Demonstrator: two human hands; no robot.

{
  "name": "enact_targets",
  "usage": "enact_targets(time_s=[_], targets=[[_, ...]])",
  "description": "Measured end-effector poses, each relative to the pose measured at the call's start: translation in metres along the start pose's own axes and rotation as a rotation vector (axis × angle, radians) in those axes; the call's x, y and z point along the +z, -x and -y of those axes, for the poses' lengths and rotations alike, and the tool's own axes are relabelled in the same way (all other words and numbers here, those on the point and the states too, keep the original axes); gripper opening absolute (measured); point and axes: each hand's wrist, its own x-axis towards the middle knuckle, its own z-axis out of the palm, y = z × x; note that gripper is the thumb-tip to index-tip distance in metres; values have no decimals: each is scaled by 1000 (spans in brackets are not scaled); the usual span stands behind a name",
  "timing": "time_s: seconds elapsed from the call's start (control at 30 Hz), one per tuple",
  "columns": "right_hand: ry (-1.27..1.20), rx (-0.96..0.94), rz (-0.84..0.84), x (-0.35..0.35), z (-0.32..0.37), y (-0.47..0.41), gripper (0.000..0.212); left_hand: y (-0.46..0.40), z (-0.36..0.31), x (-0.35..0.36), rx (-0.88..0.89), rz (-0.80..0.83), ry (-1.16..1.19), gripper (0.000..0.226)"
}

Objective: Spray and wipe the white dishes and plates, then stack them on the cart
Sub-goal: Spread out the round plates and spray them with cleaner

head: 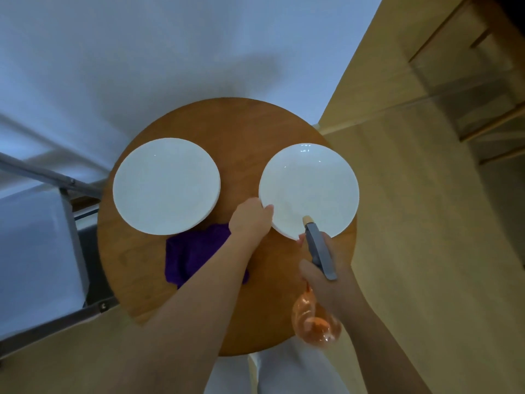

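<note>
On round table [250, 123], plate [309, 189] rim in left hand [250, 220].

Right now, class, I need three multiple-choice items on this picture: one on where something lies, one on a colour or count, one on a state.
1. Where does the purple cloth lie?
A. on the right stack
B. on the round table, partly under the left forearm
C. on the floor

2. What colour is the spray bottle body?
A. orange
B. green
C. black

3. What is the left hand doing?
A. hanging idle
B. wiping with the cloth
C. holding the rim of the right plate

Answers: 1 B, the cloth rests on the wood near the left plates. 2 A, the bottle in the right hand is clear orange. 3 C, its thumb lies over that plate's edge.
</note>
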Motion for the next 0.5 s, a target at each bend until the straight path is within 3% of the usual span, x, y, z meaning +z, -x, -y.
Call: enact_targets(time_s=[0.07, 0.17, 0.3, 0.5], targets=[[-13, -30, -36, -3, -5, -3, 21, 0, -2, 0, 5, -17, 44, 30], [-26, -26, -123, -8, -12, -9, 34, 2, -6, -3, 33, -94, 176, 34], [19, 9, -36, -18, -13, -12, 28, 7, -9, -5, 15, -172, 439, 33], [-97, 104, -129, -20, -6, -12, 13, 13, -19, 2, -243, -168, 909, 9]])
